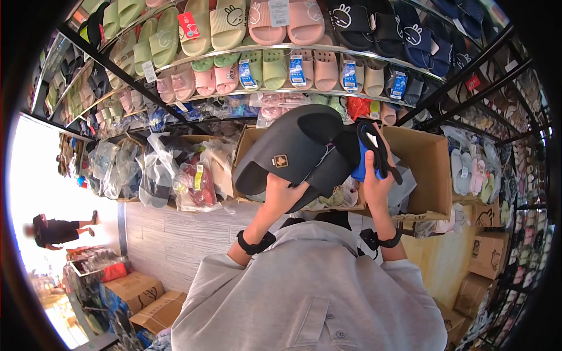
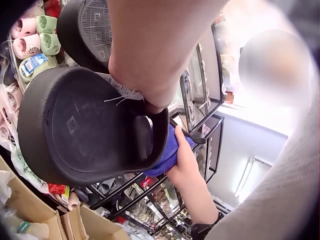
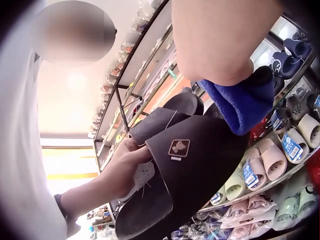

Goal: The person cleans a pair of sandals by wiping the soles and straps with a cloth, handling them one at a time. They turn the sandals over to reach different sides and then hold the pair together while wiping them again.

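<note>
My left hand (image 1: 284, 193) grips a pair of black slide slippers (image 1: 257, 167) by their straps, holding them tilted above an open carton. On the nearer strap is a small square gold-edged badge (image 3: 179, 148). A white tag (image 2: 117, 86) on thin string hangs between the slippers. In my right hand (image 1: 377, 182) is a folded blue plush cloth (image 3: 237, 102) with a black part, its fingers wrapped round it. The cloth is close beside the slippers and overlaps them in the right wrist view. My right palm is hidden behind the cloth.
Ahead, shelves (image 1: 234, 52) carry rows of slippers in several colours. Below them stand open cartons (image 1: 430, 169) and bagged slippers (image 1: 196, 181). More boxes (image 1: 158, 310) lie at the lower left, and racks rise on the right. A person (image 1: 61, 231) stands far left.
</note>
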A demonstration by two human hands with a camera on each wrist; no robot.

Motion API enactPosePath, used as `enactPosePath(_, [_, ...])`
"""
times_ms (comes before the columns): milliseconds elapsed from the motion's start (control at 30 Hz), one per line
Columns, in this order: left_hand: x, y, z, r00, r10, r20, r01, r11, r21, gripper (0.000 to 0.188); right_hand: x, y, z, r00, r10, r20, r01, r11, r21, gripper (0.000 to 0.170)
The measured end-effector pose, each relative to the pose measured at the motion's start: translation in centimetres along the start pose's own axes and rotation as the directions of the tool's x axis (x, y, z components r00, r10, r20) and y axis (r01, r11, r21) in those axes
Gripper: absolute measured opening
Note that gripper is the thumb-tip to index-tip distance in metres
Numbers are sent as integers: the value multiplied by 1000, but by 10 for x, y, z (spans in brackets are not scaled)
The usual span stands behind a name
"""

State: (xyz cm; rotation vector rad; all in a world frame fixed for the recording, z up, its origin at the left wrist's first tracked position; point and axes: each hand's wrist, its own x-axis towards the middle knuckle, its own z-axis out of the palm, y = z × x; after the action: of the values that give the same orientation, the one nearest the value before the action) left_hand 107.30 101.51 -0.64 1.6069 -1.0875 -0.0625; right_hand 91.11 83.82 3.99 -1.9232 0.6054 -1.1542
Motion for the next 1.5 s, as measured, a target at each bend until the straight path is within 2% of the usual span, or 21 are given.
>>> enactPosePath(67, [0,-2,-1,989,141,46,-143,987,66,22,3,-3,1,998,67,-22,-66,996,54,50])
enactPosePath(167, [-2,-2,-1,946,280,164,-309,931,194,21,4,-7,1,998,66,-17,-67,997,-27,46])
enactPosePath(200, [-5,-6,0,938,273,212,-317,925,208,23,4,-8,0,997,82,-7,-82,995,-54,46])
enactPosePath(267, [-15,-19,2,917,256,306,-334,913,236,28,8,-7,-1,999,-35,-11,34,994,-99,45])
enactPosePath(400, [-17,-27,5,864,303,402,-422,871,253,13,16,-13,0,944,-329,15,319,903,-288,46])
enactPosePath(433, [-20,-30,9,855,307,418,-441,854,276,8,18,-18,0,939,-342,25,333,894,-298,51])
enactPosePath(567, [-22,-36,18,803,371,467,-521,818,245,12,22,-43,-4,889,-366,276,452,798,-399,59])
enactPosePath(667, [-22,-30,19,774,282,568,-472,854,219,9,21,-62,-1,766,-381,518,576,765,-288,55])
enactPosePath(733, [-18,-15,20,809,359,465,-525,797,298,27,11,-61,5,634,-407,658,664,723,-193,54])
enactPosePath(767, [-32,-37,21,802,394,450,-491,863,120,40,5,-63,8,577,-433,693,685,718,-122,55])
enactPosePath(833, [-69,-62,23,897,263,354,-269,963,-34,36,-10,-65,15,508,-459,729,684,729,-17,55])
enactPosePath(900, [-72,-59,21,921,216,323,-215,976,-42,30,-13,-68,13,422,-474,773,712,701,41,52])
enactPosePath(1000, [-54,-55,19,944,181,276,-160,982,-97,23,-8,-77,-3,522,-442,730,554,826,105,56])
enactPosePath(1033, [-43,-44,18,967,130,219,-120,991,-57,21,-3,-82,-12,608,-426,670,475,871,122,56])
enactPosePath(1100, [-22,-23,16,995,23,100,-24,1000,8,20,7,-77,-25,746,-375,551,445,896,8,56])
enactPosePath(1133, [-16,-20,17,990,-111,92,96,983,156,19,10,-72,-28,812,-353,465,422,905,-49,56])
enactPosePath(1200, [-11,-16,16,998,-61,-9,62,996,64,20,11,-66,-32,898,-301,320,375,904,-204,56])
enactPosePath(1233, [-10,-18,17,998,-38,-49,40,998,43,21,11,-61,-32,902,-310,299,399,862,-312,56])
enactPosePath(1333, [-5,-11,18,995,17,-95,-14,999,30,25,7,-50,-23,856,-313,411,487,754,-441,59])
enactPosePath(1400, [-4,-7,20,996,21,-92,-18,999,35,29,1,-51,-15,800,-280,530,525,755,-394,56])
enactPosePath(1500, [-6,-5,20,997,-11,-79,13,1000,19,38,-16,-37,0,724,-345,597,598,745,-296,52])
